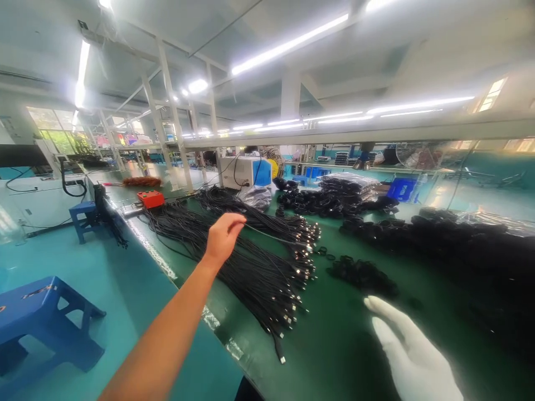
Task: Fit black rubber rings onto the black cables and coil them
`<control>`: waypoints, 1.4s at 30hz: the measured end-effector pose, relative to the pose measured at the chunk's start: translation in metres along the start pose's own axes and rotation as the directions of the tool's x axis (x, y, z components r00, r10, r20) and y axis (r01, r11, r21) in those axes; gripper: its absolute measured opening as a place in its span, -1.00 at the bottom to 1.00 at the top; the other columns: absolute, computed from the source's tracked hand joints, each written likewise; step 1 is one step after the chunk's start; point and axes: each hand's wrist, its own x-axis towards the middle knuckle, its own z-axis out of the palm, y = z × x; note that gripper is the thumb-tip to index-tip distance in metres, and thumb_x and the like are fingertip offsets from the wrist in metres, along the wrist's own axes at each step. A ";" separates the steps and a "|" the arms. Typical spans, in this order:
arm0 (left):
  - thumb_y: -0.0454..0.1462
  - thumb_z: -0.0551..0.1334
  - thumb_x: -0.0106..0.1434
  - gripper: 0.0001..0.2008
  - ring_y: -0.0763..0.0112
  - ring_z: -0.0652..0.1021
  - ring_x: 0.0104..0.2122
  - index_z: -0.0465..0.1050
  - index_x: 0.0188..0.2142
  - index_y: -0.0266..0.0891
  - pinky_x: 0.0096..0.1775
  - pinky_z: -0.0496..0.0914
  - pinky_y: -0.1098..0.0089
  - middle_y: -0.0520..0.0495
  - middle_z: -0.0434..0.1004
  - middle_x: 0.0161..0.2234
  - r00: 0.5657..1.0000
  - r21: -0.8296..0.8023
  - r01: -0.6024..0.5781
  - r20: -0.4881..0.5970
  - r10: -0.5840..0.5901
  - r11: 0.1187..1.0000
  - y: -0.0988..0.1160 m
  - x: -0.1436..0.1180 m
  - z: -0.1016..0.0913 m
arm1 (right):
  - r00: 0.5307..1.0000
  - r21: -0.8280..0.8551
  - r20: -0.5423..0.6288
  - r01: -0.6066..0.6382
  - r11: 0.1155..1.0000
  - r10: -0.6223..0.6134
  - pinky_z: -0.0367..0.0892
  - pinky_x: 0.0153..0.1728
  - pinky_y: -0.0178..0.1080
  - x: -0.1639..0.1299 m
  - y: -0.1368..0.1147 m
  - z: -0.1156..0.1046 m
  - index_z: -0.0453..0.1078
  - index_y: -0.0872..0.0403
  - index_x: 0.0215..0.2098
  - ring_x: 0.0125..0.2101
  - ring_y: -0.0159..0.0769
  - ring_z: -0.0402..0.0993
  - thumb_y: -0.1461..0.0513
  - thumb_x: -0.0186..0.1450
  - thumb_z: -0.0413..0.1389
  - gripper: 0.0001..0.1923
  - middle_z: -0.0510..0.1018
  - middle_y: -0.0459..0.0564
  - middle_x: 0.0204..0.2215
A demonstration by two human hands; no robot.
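Here, from the head view, our bare left hand [223, 236] pinches one thin black cable [271, 236] above the heap of black cables [251, 273] on the green table [334, 340]. Our white-gloved right hand [412, 356] hovers open, holding nothing.

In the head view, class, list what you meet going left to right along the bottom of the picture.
Blue stool → left hand, pinching one cable → cable pile → small black coils → gloved right hand, spread open above the green table.
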 end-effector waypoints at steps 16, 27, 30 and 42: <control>-0.27 0.14 0.29 -0.84 0.43 0.43 -0.21 0.51 -0.34 -0.11 0.12 0.05 0.27 0.09 0.52 -0.33 0.506 -0.566 -0.166 0.654 0.562 0.808 0.177 -0.032 0.056 | 0.241 0.346 0.916 -0.880 0.326 -0.320 0.46 -0.49 -0.05 -0.017 0.009 0.003 0.32 0.32 -0.13 -0.33 -0.01 0.56 0.19 0.32 -0.18 -0.61 0.56 0.28 -0.29; -0.27 0.14 0.29 -0.81 0.40 0.39 -0.23 0.51 -0.39 -0.13 -0.06 0.16 0.37 0.07 0.48 -0.39 0.437 -0.589 -0.264 0.633 0.639 0.764 0.184 -0.004 0.065 | 0.220 0.315 0.929 -0.891 0.326 -0.297 0.38 -0.30 0.05 -0.015 0.010 0.004 0.31 0.33 -0.08 -0.21 0.05 0.51 0.07 0.31 -0.15 -0.51 0.54 0.28 -0.24; -0.25 0.13 0.29 -0.81 0.40 0.41 -0.22 0.53 -0.36 -0.11 -0.03 0.18 0.36 0.06 0.49 -0.36 0.468 -0.604 -0.209 0.628 0.621 0.769 0.189 -0.010 0.074 | 0.224 0.322 0.929 -0.882 0.344 -0.294 0.38 -0.34 0.04 -0.015 0.011 0.003 0.32 0.30 -0.11 -0.26 0.01 0.53 0.20 0.28 -0.09 -0.65 0.56 0.25 -0.29; -0.27 -0.01 0.30 -0.75 0.28 0.50 -0.36 0.44 -0.26 -0.11 -0.31 0.32 0.30 -0.04 0.52 -0.36 0.737 -0.062 -0.295 0.621 0.268 0.954 0.144 -0.097 0.098 | 0.660 0.734 0.655 -0.672 0.099 -0.367 0.40 -0.34 -0.14 0.017 -0.009 -0.061 0.15 0.06 -0.40 -0.54 -0.44 0.32 0.08 0.25 0.09 -0.74 0.24 -0.23 -0.56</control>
